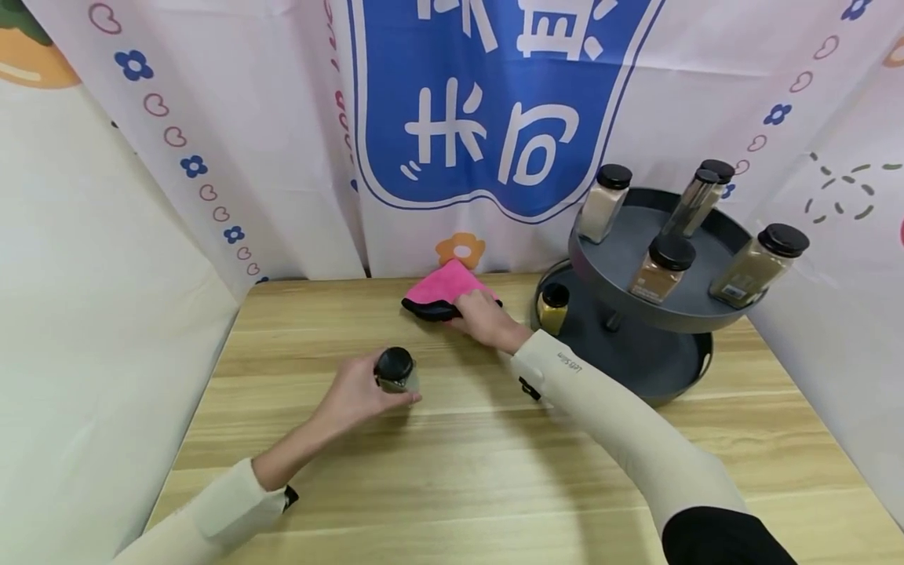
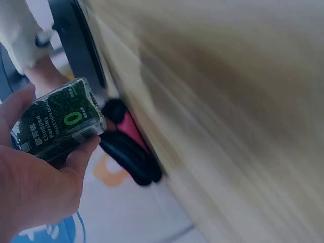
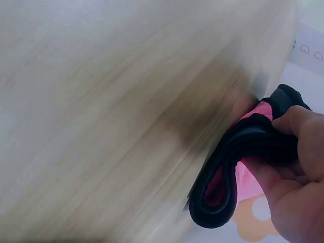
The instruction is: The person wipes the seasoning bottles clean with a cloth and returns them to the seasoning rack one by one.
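Note:
My left hand [image 1: 360, 390] grips a small clear jar of chopped parsley [image 2: 61, 119] with a black lid [image 1: 394, 363], held over the left middle of the table. Its green contents and label face the left wrist camera. At the back of the table, my right hand [image 1: 487, 320] pinches a folded pink cloth [image 1: 452, 284] with a thick black edge [image 3: 215, 207]. In the right wrist view, thumb and fingers [image 3: 296, 121] close on the cloth's black border. Part of the cloth is hidden behind that hand.
A dark two-tier round rack [image 1: 639, 302] stands at the right. Several black-lidded jars, such as a brown one [image 1: 657, 278], sit on its upper tier; a yellow jar [image 1: 552, 314] is on the lower. A printed curtain [image 1: 304, 196] hangs behind the wooden table [image 1: 452, 479].

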